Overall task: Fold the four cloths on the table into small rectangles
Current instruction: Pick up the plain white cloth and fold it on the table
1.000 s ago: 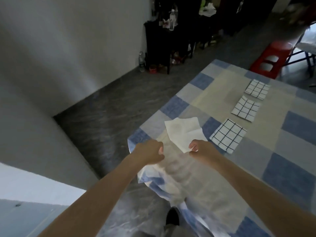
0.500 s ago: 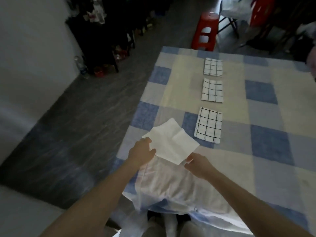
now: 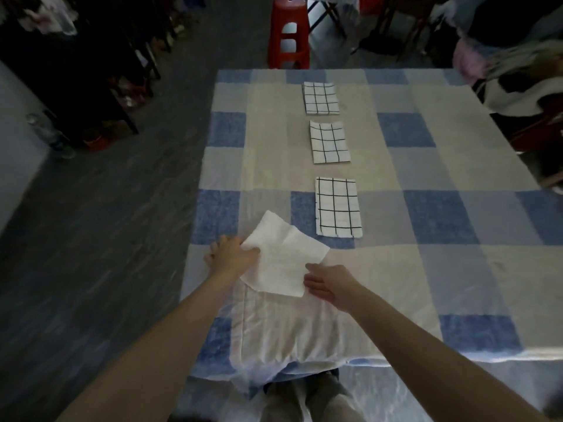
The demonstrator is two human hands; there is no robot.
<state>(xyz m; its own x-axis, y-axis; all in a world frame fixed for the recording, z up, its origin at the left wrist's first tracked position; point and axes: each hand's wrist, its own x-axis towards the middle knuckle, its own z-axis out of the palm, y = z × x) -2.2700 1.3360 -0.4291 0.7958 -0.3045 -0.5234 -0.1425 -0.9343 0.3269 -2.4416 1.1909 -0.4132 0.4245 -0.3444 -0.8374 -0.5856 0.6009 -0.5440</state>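
The white cloth (image 3: pixel 281 263) lay skewed near the front left of the table (image 3: pixel 426 269), over its blue-and-cream checked cover. The left hand (image 3: pixel 233 254) rested flat on the cloth's left edge, fingers spread fairly wide. The right hand (image 3: pixel 327 284) touched its near right corner with fingers relaxed and loosely extended, gripping nothing. Beyond, three folded grid-patterned cloths sat in a row, well apart: the near one (image 3: pixel 338 207), the middle one (image 3: pixel 330 142), the far one (image 3: pixel 320 98). A red stool (image 3: pixel 289 32) stood past the table.
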